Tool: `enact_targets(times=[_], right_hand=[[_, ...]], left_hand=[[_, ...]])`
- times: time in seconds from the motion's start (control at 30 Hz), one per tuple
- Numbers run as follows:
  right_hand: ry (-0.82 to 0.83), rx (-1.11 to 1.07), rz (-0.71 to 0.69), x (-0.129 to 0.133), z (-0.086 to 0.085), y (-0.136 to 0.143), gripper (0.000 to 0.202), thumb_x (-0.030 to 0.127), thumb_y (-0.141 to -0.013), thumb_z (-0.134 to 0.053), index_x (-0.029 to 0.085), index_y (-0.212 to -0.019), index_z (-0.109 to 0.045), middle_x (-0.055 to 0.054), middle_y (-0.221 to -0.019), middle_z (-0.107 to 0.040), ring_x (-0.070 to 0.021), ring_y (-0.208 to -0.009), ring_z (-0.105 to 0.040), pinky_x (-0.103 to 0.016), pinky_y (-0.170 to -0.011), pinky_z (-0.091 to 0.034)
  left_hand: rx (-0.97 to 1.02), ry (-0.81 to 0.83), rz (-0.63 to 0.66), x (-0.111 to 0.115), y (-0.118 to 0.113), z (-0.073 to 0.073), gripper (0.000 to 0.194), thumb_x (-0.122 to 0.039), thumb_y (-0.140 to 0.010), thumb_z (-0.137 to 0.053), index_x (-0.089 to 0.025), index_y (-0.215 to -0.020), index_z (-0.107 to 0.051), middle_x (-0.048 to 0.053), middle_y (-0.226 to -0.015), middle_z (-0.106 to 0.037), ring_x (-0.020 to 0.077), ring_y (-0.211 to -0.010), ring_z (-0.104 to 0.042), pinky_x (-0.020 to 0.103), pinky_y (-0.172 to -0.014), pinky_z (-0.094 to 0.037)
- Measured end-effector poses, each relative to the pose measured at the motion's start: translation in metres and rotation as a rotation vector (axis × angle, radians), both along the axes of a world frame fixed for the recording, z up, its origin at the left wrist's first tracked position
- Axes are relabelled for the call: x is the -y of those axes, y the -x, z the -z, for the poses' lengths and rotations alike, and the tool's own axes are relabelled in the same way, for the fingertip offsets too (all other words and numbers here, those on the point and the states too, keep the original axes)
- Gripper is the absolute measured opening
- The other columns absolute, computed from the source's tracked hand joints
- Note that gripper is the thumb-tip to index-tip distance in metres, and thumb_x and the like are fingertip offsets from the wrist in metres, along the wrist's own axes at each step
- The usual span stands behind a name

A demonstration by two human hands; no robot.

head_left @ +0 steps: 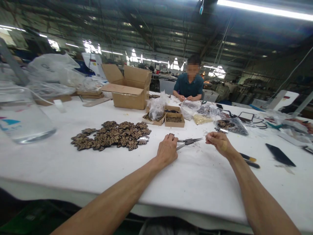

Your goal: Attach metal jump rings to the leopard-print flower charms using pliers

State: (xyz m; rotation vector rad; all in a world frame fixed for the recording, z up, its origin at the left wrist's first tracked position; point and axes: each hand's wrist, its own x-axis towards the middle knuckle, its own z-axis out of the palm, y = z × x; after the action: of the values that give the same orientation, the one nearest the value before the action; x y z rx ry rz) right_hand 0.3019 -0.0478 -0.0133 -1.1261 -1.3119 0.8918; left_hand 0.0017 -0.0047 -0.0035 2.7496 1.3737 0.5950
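Note:
My left hand [168, 149] is closed around the handles of long-nosed pliers [190, 141], whose tips point right. Close to those tips, my right hand [219, 142] is pinched, and whatever its fingertips hold is too small to make out. Small metal rings [197, 148] lie scattered on the white tabletop below the pliers. Left of my left hand spreads a heap of leopard-patterned pieces [117, 135]. A small dark patterned bit shows above my left fingers.
Beyond the hands stand small cardboard trays [174, 124] of parts and an open carton [132, 98]. A water jug [22, 114] is at left. Black-handled tools [251, 163] and a phone [280, 154] lie at right. A person [188, 85] sits opposite.

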Motion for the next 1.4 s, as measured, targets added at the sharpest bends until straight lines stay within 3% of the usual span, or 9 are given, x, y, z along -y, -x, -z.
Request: enact_targets(times=[0.1, 0.37, 0.67, 0.93, 1.13, 1.23, 1.4], right_hand=[[0.008, -0.06, -0.02, 0.004, -0.006, 0.012, 0.034, 0.048, -0.075, -0.081, 0.017, -0.085, -0.071, -0.007, -0.086, -0.069, -0.0195, -0.079, -0.063, -0.038, -0.08, -0.055], [0.001, -0.203, -0.08, 0.011, -0.015, 0.031, 0.027, 0.043, -0.078, -0.081, 0.019, -0.087, -0.073, -0.009, -0.111, -0.07, -0.019, -0.087, -0.066, -0.038, -0.083, -0.057], [0.055, -0.211, -0.14, 0.009, -0.012, 0.029, 0.03, 0.042, -0.079, -0.08, 0.017, -0.093, -0.074, -0.007, -0.085, -0.071, -0.0202, -0.079, -0.068, -0.038, -0.079, -0.057], [0.117, -0.237, -0.175, 0.009, -0.011, 0.026, 0.029, 0.043, -0.08, -0.079, 0.016, -0.091, -0.075, -0.008, -0.083, -0.071, -0.0206, -0.077, -0.068, -0.041, -0.08, -0.058], [0.042, -0.131, -0.066, 0.015, -0.015, 0.025, 0.044, 0.038, -0.073, -0.084, 0.018, -0.11, -0.073, -0.01, -0.099, -0.074, -0.0227, -0.078, -0.07, -0.045, -0.081, -0.059], [0.02, -0.015, -0.003, 0.013, -0.01, 0.022, 0.046, 0.039, -0.068, -0.087, 0.017, -0.106, -0.075, -0.009, -0.09, -0.075, -0.024, -0.077, -0.07, -0.045, -0.08, -0.058], [0.004, 0.384, 0.096, 0.01, -0.002, 0.015, 0.031, 0.043, -0.073, -0.08, 0.017, -0.09, -0.076, -0.006, -0.08, -0.073, -0.0216, -0.072, -0.066, -0.035, -0.067, -0.054]], left_hand=[[0.045, 0.038, 0.005, 0.0, 0.002, 0.002, 0.052, -0.006, -0.073, -0.056, -0.021, -0.122, -0.053, 0.011, -0.122, -0.054, 0.0249, -0.103, -0.057, 0.037, -0.087, -0.051], [0.102, 0.1, 0.078, -0.002, 0.004, 0.006, 0.062, -0.003, -0.069, -0.057, -0.018, -0.129, -0.048, 0.014, -0.125, -0.049, 0.0253, -0.109, -0.056, 0.037, -0.095, -0.049], [0.123, 0.06, 0.147, -0.004, 0.003, 0.01, 0.067, -0.002, -0.067, -0.057, -0.018, -0.131, -0.046, 0.013, -0.126, -0.048, 0.0246, -0.107, -0.055, 0.037, -0.096, -0.05], [0.142, 0.055, 0.187, -0.006, 0.004, 0.011, 0.067, -0.001, -0.066, -0.056, -0.019, -0.131, -0.047, 0.012, -0.126, -0.049, 0.0245, -0.11, -0.055, 0.037, -0.097, -0.05], [0.152, 0.103, 0.173, -0.004, 0.003, 0.01, 0.069, 0.0, -0.066, -0.057, -0.021, -0.131, -0.047, 0.012, -0.127, -0.05, 0.0249, -0.111, -0.055, 0.039, -0.098, -0.05], [0.159, 0.094, 0.173, -0.005, 0.004, 0.01, 0.069, 0.0, -0.066, -0.057, -0.021, -0.131, -0.047, 0.012, -0.128, -0.05, 0.0248, -0.112, -0.055, 0.039, -0.098, -0.05], [0.172, 0.088, 0.147, -0.005, 0.003, 0.01, 0.066, -0.001, -0.068, -0.056, -0.019, -0.131, -0.048, 0.013, -0.128, -0.051, 0.0252, -0.116, -0.054, 0.038, -0.1, -0.048]])
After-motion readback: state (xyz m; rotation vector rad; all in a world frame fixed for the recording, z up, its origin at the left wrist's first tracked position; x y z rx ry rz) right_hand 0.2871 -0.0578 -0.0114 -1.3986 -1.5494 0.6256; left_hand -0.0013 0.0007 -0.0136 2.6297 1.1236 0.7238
